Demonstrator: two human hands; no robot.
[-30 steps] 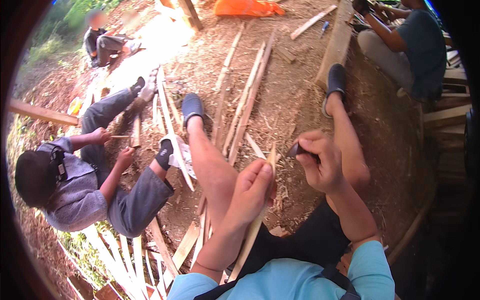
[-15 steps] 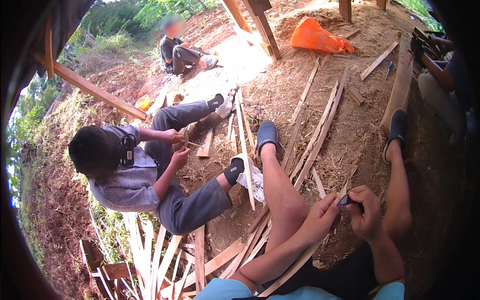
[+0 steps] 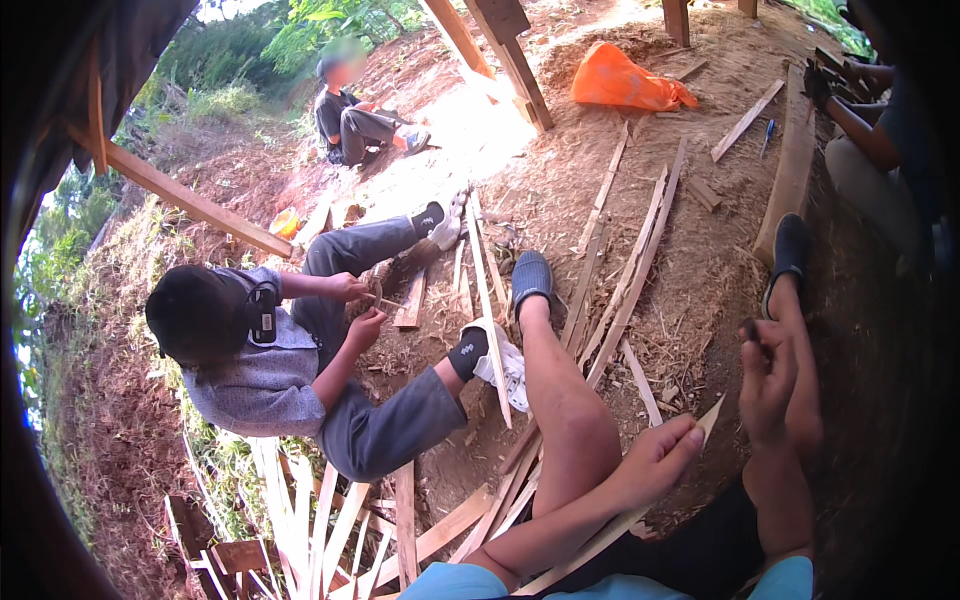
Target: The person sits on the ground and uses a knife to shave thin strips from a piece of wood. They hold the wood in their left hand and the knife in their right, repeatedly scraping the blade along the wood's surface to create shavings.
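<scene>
My left hand [image 3: 655, 462] is closed around a long pale wooden strip [image 3: 590, 548]. Its pointed tip sticks out past the thumb, and the rest runs back under my forearm toward my lap. To the right and a little higher, my right hand [image 3: 768, 385] is raised, its fingers curled round a small knife [image 3: 750, 329]. Only a dark end of the knife shows above the fingers; the blade is hidden. The right hand is apart from the strip.
A person in a black cap [image 3: 195, 312] sits at left, both hands on a thin stick. Wooden strips [image 3: 640, 260] and shavings lie ahead, more strips [image 3: 330, 510] at lower left. An orange bag [image 3: 625, 80], a plank [image 3: 795, 170], another seated person [image 3: 350, 120] and a gloved worker [image 3: 870, 130] are farther off.
My right hand has lifted the knife away from the strip, up and to the right. My left hand still grips the strip, slightly lower, and the pointed tip now shows plainly.
</scene>
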